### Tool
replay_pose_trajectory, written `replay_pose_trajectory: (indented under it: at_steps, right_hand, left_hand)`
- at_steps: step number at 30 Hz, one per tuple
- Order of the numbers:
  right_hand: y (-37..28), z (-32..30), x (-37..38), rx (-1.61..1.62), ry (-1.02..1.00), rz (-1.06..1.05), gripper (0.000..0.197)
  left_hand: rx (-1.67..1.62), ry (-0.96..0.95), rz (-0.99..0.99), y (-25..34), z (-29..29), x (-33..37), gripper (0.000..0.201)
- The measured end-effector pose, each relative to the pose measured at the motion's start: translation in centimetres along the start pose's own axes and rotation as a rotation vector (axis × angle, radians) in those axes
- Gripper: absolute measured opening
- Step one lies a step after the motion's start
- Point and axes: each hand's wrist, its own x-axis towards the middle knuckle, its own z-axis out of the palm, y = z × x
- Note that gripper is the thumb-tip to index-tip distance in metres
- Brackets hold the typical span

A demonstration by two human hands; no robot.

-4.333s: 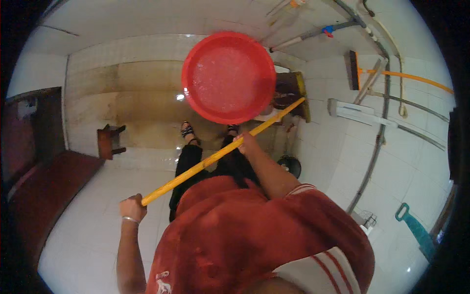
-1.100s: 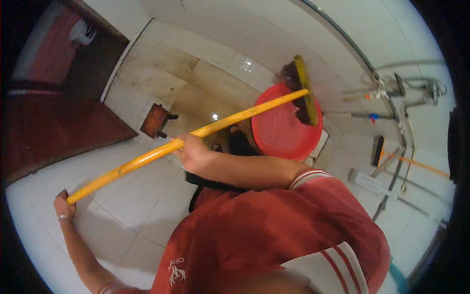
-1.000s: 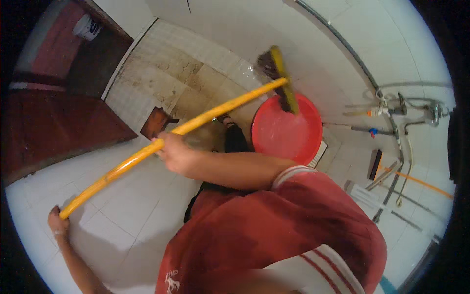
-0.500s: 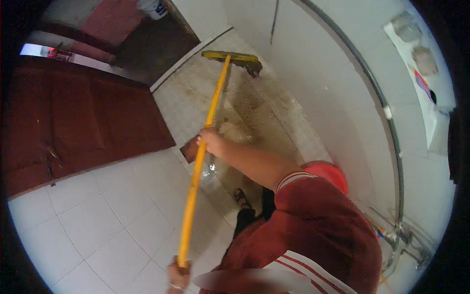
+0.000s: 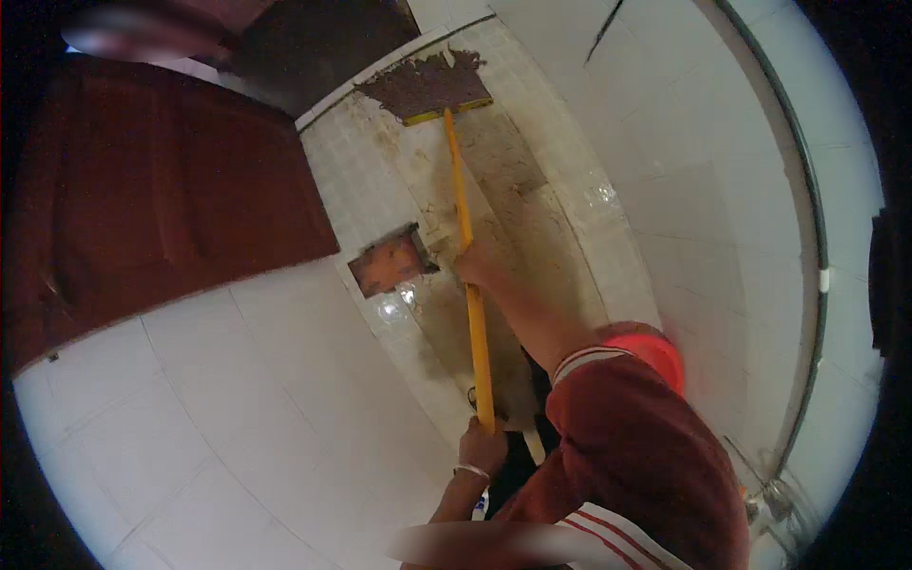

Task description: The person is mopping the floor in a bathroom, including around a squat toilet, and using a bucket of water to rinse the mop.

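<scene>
1. Broom (image 5: 459,185): head beyond stool (image 5: 389,265), bristles (image 5: 427,82) splayed, probably by pressure.
2. Left hand (image 5: 483,448): closed round broom's end, nearer than stool.
3. Right hand (image 5: 474,266): gripping mid-length, right of stool; spacing likely for leverage.

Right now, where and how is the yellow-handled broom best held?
Probably by the yellow handle, coming from its near end: it is long and slim, with the bristles at the far end, pointing away. Its length suits two spaced hands wrapped around it: the left hand at the near end, the right hand partway up, where they grip it.
</scene>
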Motion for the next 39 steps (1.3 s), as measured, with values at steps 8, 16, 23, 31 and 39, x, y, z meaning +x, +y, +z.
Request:
replay_pose_trajectory:
  at_steps: [8,16,23,31,39]
  right_hand:
    - [5.9,9.0,-19.9,0.380,-0.099,0.397,0.037]
    - [6.1,24.0,-36.8,0.501,-0.210,0.295,0.036]
    - [3.4,30.0,-49.7,0.828,-0.617,0.402,0.037]
    - [1.3,33.6,-55.6,1.231,-0.768,0.290,0.032]
    - [-4.5,32.4,-44.8,2.612,-0.337,0.320,0.005]
  left_hand:
    - [0.257,-0.278,-0.248,-16.3,1.3,-13.3,0.045]
    - [0.153,-0.139,-0.358,-32.7,0.1,-28.1,0.043]
    - [0.565,0.013,-0.360,-31.0,-2.2,-36.0,0.031]
    - [1.007,0.266,-0.395,-33.0,-8.0,-43.0,0.030]
    - [1.448,0.812,0.187,-23.0,-7.3,-43.4,0.021]
